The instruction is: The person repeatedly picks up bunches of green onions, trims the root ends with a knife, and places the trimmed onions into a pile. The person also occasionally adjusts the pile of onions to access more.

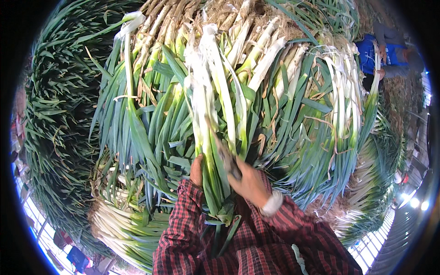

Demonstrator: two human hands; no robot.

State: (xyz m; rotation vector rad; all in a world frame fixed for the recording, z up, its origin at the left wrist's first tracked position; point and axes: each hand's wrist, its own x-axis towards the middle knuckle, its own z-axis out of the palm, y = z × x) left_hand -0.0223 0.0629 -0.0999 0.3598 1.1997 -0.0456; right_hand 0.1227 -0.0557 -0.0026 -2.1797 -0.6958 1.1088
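My left hand (197, 171) is closed around the green part of a large spring onion (205, 146), upright in the view before my chest. Its white upper end is blurred and has pale loose skin about it. In my right hand (251, 182) is a knife-like tool (221, 151) with a dark handle, its blurred narrow blade lying across or close to the stalk; whether it touches cannot be made out. Just right of the blade, peeled white stalks (225, 99) lie on the pile. The leaf ends hang against my checked sleeves and shirt.
Unpeeled spring onions with brown roots (237, 20) are heaped ahead. A peeled bunch (343, 92) lies at the right, another white-stalked bundle (117, 223) at lower left. Dense green leaves (62, 110) form a wall at left. A co-worker in blue (395, 51) holds stalks at far right.
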